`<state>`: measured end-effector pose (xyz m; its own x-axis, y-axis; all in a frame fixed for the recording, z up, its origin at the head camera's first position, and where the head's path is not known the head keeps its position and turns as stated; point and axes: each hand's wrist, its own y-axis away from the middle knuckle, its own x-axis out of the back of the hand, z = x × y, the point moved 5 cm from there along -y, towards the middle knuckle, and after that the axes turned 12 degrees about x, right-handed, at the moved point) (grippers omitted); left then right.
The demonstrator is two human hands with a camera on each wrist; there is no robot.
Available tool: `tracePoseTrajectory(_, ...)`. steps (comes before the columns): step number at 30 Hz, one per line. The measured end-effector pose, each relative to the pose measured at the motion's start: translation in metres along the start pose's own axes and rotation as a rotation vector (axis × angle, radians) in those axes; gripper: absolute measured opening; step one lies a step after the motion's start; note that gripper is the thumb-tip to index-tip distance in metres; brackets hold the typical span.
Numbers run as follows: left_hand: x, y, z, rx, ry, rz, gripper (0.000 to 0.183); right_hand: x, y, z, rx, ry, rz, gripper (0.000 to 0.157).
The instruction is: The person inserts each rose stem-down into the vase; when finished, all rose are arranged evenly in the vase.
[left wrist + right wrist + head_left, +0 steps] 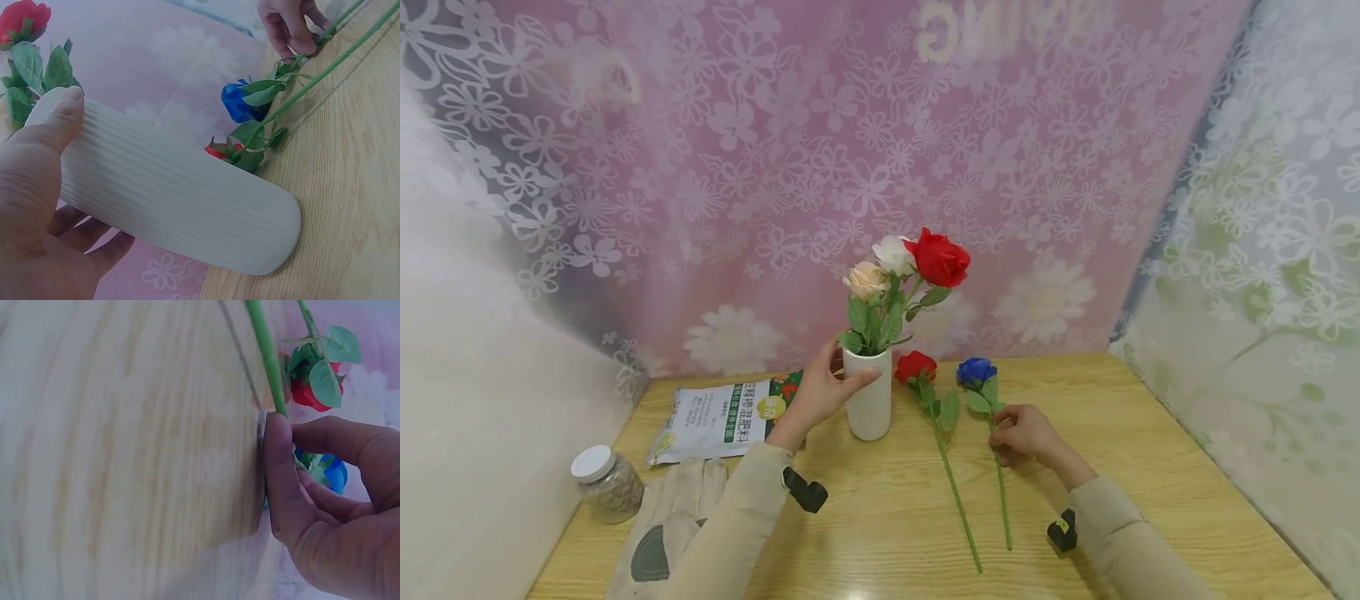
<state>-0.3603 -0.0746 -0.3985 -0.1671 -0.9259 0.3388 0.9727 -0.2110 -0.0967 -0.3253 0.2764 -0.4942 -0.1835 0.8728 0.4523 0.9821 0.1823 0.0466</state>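
A white ribbed vase (869,400) stands upright on the table, holding a red rose (937,257), a white rose (894,255) and a cream rose (867,281). My left hand (829,389) grips the vase near its rim, thumb across the front; in the left wrist view the fingers curl behind it. With thumb and fingers, my right hand (1027,435) pinches the green stem (267,359) of a blue rose (976,372), below its leaves. Between vase and blue rose lies another red rose (916,367), its stem pointing toward the front.
At the left, a printed bag (711,421) lies behind a pair of pale work gloves (681,500). A lidded jar (608,485) stands beside them, near the left wall. Flower-patterned curtains (820,167) close off the back and right of the wooden table (880,525).
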Motion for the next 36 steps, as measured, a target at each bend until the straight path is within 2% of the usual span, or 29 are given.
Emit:
tracePoseTrajectory(10,-0.001,0.000,0.000,-0.009,0.033,-0.016,0.083,0.010,0.004,-0.006,0.020,-0.078,0.007,0.057)
tracePoseTrajectory(17,0.000,0.000,0.000,0.007,0.013,-0.011,0.085,0.022,0.003,-0.023,0.071,-0.146,0.034,0.057)
tracePoseTrajectory(27,-0.001,0.001,0.000,0.022,0.014,-0.012,0.089,0.027,0.005,-0.042,0.086,-0.214,0.087,0.064)
tracePoseTrajectory(36,-0.001,0.000,-0.001,0.006,0.018,0.000,0.085,0.036,0.008,-0.067,0.174,-0.293,0.126,0.069)
